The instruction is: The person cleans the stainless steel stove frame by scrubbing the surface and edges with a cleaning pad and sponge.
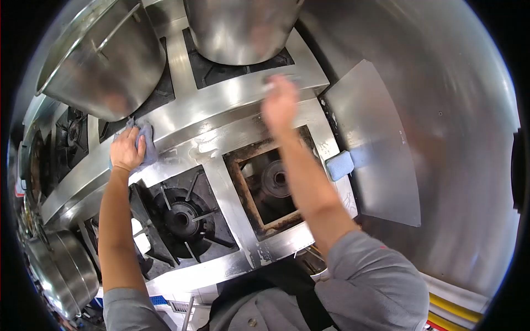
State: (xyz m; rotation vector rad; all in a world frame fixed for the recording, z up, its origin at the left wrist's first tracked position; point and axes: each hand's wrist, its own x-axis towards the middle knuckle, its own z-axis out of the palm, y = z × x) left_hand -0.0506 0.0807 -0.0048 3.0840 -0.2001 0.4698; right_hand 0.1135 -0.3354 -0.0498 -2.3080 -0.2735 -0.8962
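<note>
My left hand (127, 150) is closed on a grey-blue cloth (146, 144), which lies against the raised steel ledge (193, 107) of the stove. Over the right part of that ledge, my right hand (280, 107) is smeared by motion. Something small and dark shows at its fingertips, too blurred to name. Below my right hand is a burner opening with a brown, stained frame (248, 201) and no grate on it. A burner with a black grate (183, 219) is to its left. Wet, whitish marks show on the steel between the ledge and the burners.
Two large steel pots (110, 60) (240, 27) stand on the raised back burners. A blue-and-white sponge (339, 165) rests at the stove's right edge, beside an upright steel panel (375, 149). Another steel pot (65, 270) is at the lower left.
</note>
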